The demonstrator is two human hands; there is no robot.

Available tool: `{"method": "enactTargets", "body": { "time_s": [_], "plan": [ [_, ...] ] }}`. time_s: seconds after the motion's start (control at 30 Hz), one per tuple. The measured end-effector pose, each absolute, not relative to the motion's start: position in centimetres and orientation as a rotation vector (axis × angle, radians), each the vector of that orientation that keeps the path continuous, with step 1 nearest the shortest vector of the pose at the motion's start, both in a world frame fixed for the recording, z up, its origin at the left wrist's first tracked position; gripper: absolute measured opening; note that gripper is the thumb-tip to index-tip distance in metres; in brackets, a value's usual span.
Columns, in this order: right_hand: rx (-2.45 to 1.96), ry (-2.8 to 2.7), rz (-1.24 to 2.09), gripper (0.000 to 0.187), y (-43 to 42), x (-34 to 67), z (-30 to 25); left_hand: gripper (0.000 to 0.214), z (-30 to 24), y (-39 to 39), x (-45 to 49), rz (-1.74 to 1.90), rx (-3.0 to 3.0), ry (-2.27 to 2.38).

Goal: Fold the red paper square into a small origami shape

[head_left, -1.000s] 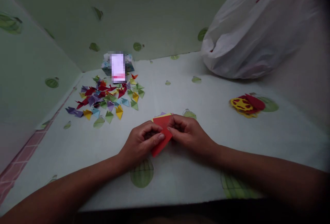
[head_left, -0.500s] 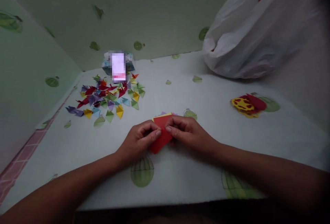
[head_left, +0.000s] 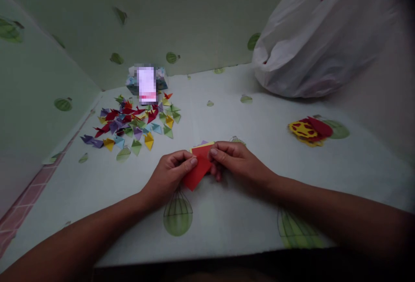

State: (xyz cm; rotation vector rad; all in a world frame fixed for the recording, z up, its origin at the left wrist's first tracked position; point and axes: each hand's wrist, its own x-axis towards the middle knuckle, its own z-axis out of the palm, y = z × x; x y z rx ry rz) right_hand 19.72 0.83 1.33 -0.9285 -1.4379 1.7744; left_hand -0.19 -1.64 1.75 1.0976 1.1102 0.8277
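Note:
A sheet of red paper is held up between my two hands, tilted, one corner pointing down towards me. My left hand pinches its left edge between thumb and fingers. On the opposite side, my right hand is closed on the paper's upper right edge, thumb in front, with some fingers curled below. Just behind the red sheet shows the yellow edge of other paper with a bit of purple; whether it touches the red sheet, I cannot tell.
Many small folded paper figures lie in a heap at the left. A phone with a lit screen leans on a tissue box behind them. At right are yellow and red paper cut-outs and a big white plastic bag.
My left hand has shifted slightly left and apart from the right one, so more of the red paper shows between them. The right hand's lower fingers have come more into sight.

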Motion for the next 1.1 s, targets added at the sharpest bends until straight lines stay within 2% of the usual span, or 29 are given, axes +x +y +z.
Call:
{"method": "enactTargets", "body": {
  "time_s": [0.17, 0.73, 0.87, 1.0, 1.1],
  "plan": [
    [-0.945, -1.493, 1.791, 0.037, 0.74, 19.75, 1.4, 0.026, 1.64, -1.63, -0.16, 0.838, 1.095, 1.142],
    [-0.928, -1.429, 1.852, 0.025, 0.88, 19.68, 1.16, 0.023, 1.06, -1.44, -0.39, 0.925, 1.122, 1.176],
    [-0.962, -1.47, 1.807, 0.023, 0.83, 19.63, 1.42, 0.015, 0.8, -1.41, -0.33, 0.978, 1.113, 1.111],
    [-1.018, -1.553, 1.717, 0.024, 0.72, 19.63, 1.72, 0.023, 0.75, -1.38, -0.37, 1.015, 1.126, 1.044],
    [-1.025, -1.62, 1.635, 0.022, 0.66, 19.67, 1.77, 0.022, 0.75, -1.32, -0.49, 1.012, 1.157, 1.024]
  ]
}}
